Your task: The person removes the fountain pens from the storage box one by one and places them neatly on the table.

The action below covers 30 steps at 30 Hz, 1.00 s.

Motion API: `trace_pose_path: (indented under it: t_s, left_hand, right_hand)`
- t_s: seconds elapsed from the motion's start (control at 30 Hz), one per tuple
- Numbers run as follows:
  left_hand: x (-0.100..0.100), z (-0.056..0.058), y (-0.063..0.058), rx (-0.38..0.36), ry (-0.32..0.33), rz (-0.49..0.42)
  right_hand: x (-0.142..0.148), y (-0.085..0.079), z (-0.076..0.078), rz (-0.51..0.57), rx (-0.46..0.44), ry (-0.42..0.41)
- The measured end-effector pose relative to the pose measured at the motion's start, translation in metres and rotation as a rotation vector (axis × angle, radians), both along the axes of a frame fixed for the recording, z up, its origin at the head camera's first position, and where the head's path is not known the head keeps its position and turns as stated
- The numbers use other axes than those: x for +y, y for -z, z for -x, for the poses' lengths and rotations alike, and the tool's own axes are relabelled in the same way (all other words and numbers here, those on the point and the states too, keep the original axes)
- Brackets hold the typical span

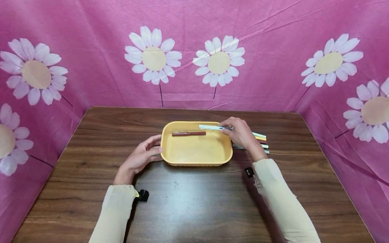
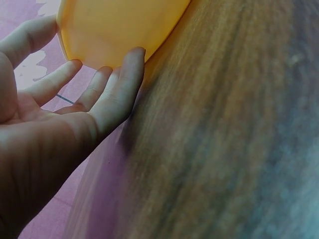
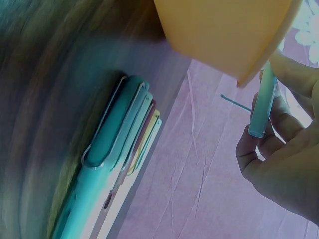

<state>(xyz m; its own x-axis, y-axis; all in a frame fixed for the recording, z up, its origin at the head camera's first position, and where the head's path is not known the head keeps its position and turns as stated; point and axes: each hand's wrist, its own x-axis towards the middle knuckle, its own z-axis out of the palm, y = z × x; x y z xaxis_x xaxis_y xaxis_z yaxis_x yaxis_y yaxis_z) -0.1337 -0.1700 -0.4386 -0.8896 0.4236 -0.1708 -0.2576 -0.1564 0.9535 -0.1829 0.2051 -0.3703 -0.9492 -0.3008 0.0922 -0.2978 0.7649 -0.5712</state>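
A yellow tray with rounded corners stands on the table. One dark red pen with a metal clip lies inside it. At the tray's left end, my left hand touches the outer wall with spread fingertips, the thumb by the rim. My right hand pinches a pale blue-white pen between thumb and fingers, above the back right part of the tray. In the right wrist view, one end of this pen sticks out of the grip beside the tray's wall.
Several pens, teal, pale, dark red and yellow, lie side by side on the wooden table right of the tray, partly under my right hand in the head view. A pink cloth with white flowers surrounds the table's back and sides.
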Motion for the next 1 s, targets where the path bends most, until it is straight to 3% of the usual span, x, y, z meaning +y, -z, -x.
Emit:
trace_pose_path:
  t_s: [0.23, 0.67, 1.0]
  left_hand:
    - [-0.001, 0.0, 0.001, -0.002, -0.001, 0.0]
    - [-0.001, -0.002, 0.0, -0.001, 0.001, -0.013]
    - [-0.002, 0.0, 0.0, 0.001, 0.012, -0.008]
  right_hand:
    - [0.009, 0.002, 0.0, -0.007, 0.029, -0.014]
    - [0.024, 0.006, 0.0, -0.013, 0.024, 0.037]
    - [0.039, 0.006, 0.002, -0.048, 0.058, 0.017]
